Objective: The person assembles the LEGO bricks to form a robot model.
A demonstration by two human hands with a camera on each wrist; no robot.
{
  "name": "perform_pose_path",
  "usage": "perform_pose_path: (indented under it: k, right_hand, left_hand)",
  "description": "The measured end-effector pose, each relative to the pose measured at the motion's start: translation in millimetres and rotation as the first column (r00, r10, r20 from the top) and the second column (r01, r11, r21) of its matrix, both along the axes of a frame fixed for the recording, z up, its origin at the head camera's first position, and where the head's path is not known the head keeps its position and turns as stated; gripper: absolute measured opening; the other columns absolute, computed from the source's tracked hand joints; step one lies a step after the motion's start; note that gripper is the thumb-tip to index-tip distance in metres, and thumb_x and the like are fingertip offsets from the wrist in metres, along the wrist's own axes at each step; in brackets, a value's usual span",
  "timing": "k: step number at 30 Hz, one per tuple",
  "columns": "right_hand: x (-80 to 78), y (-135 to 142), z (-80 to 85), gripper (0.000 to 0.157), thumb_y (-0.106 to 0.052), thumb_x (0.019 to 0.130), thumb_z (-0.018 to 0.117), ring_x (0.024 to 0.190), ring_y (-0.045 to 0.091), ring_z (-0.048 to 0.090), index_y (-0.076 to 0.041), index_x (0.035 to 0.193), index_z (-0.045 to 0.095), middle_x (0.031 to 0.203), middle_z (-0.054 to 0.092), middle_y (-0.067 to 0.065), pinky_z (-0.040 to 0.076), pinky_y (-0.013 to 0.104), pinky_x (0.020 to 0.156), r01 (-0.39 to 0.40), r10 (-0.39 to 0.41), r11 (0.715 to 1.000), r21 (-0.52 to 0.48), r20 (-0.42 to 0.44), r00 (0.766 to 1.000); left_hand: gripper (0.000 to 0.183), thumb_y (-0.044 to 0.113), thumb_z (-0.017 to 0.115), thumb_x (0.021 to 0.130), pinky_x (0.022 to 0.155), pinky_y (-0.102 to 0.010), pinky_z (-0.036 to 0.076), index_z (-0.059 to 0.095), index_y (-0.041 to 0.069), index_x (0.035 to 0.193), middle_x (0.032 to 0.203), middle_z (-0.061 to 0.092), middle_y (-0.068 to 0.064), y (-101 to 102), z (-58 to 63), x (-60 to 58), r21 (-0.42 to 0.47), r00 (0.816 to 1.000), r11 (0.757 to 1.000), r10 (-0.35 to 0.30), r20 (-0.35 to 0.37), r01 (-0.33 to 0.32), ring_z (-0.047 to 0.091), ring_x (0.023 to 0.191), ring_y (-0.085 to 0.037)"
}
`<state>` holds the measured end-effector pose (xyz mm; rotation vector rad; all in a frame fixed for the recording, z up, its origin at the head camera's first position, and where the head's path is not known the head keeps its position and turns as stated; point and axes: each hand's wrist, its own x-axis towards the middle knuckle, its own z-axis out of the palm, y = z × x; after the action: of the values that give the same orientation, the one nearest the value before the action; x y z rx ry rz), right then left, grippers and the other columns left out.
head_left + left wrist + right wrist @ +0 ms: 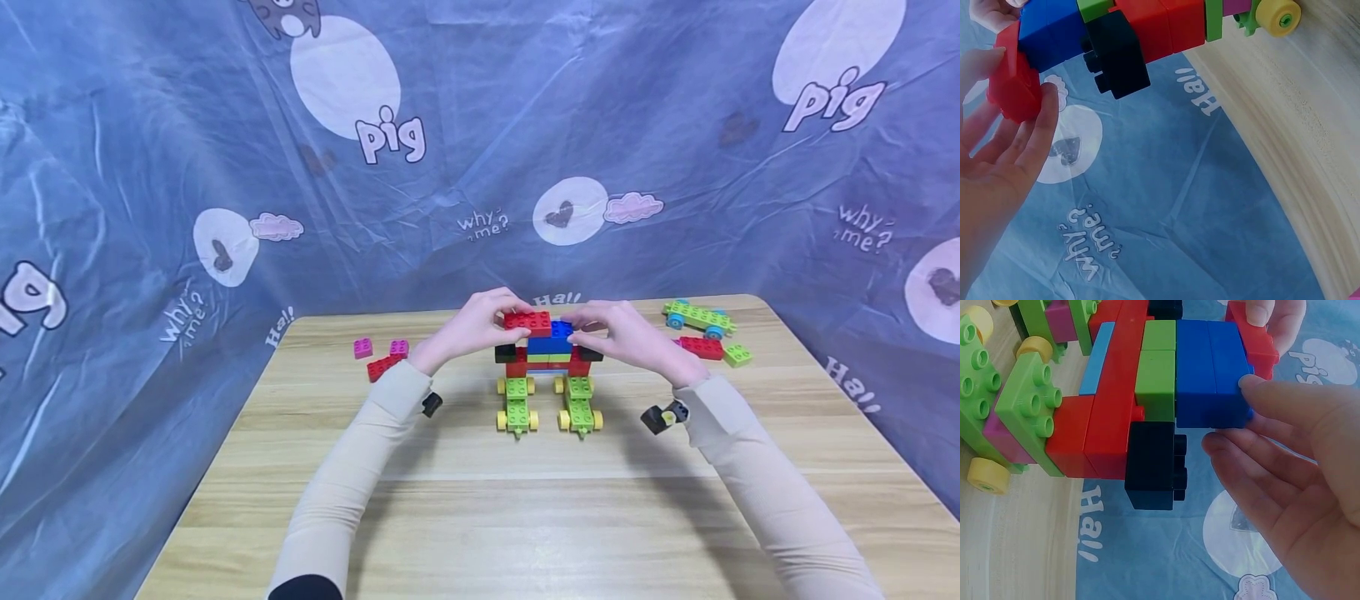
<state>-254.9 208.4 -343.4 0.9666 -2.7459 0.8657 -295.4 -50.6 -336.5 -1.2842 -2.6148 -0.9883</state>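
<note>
A brick figure stands on two green wheeled bases (517, 414) with yellow wheels. Its body has red bricks (1160, 28), green bricks (1155, 384) and black side bricks (1149, 469), topped by stacked blue bricks (1194, 375). My left hand (476, 325) grips a long red brick (527, 323) between thumb and fingers. That brick lies over the left part of the top blue brick and sticks out past it to the left. From the other side, my right hand (618, 329) pinches the end of the blue bricks, thumb and fingertips at their edges.
At the left lie two pink bricks (363, 347) and a red brick (384, 367). To the right are a green wheeled base (697, 317) with blue wheels, another red brick (702, 348) and a small green brick (738, 355). A blue printed cloth (450, 167) hangs behind the table (510, 525).
</note>
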Motion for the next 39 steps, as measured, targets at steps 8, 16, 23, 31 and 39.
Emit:
perform_pose_path:
  k: [8,16,23,31,39]
  right_hand:
    - [-0.1,-0.3,0.7,0.036,-0.023,0.087,0.066,0.094,0.025,0.069,-0.006,0.119,0.063,0.110,0.069,0.013,0.058,0.040,0.080,-0.014,0.013,1.000,-0.017,-0.030,0.999]
    - [0.7,-0.9,1.4,0.035,-0.022,0.087,0.067,0.094,0.025,0.069,-0.007,0.118,0.064,0.110,0.069,0.012,0.058,0.039,0.080,-0.006,0.006,1.000,-0.016,-0.030,1.000]
    - [0.0,-0.6,-1.2,0.037,-0.023,0.087,0.066,0.095,0.025,0.069,-0.007,0.120,0.063,0.111,0.069,0.013,0.058,0.041,0.081,-0.001,0.001,1.000,-0.015,-0.017,1.000]
    - [-0.4,-0.5,-2.0,0.037,-0.024,0.087,0.066,0.096,0.025,0.069,-0.007,0.120,0.063,0.113,0.068,0.013,0.058,0.040,0.082,0.001,-0.001,1.000,-0.006,-0.014,1.000]
    - [-0.4,-0.7,-0.7,0.037,-0.022,0.087,0.067,0.095,0.026,0.069,-0.006,0.120,0.063,0.111,0.069,0.013,0.058,0.041,0.081,-0.001,0.001,1.000,-0.016,-0.013,1.000]
  left_hand:
    - [0.032,0.023,0.071,0.083,0.073,-0.013,0.054,0.068,0.009,0.112,0.100,0.066,-0.004,0.7,1.9,-0.3,-0.008,1.000,1.000,0.003,-0.009,-0.003,0.059,0.087,-0.012]
    - [0.032,0.019,0.070,0.083,0.073,-0.014,0.055,0.067,0.009,0.113,0.101,0.065,-0.004,1.0,2.2,1.6,0.001,1.000,1.000,-0.019,-0.013,0.019,0.059,0.088,-0.013]
    - [0.034,0.020,0.069,0.084,0.073,-0.014,0.054,0.066,0.008,0.115,0.101,0.065,-0.005,0.3,3.0,2.1,-0.022,0.999,0.999,-0.034,-0.035,0.033,0.059,0.087,-0.013]
    - [0.034,0.021,0.069,0.084,0.072,-0.013,0.054,0.066,0.008,0.116,0.101,0.065,-0.005,-0.2,3.6,3.0,-0.034,0.998,0.999,-0.037,-0.042,0.035,0.059,0.088,-0.013]
    - [0.033,0.019,0.068,0.085,0.071,-0.013,0.054,0.065,0.009,0.116,0.103,0.064,-0.004,0.8,1.0,4.4,-0.009,0.998,1.000,-0.023,-0.050,0.022,0.059,0.089,-0.013]
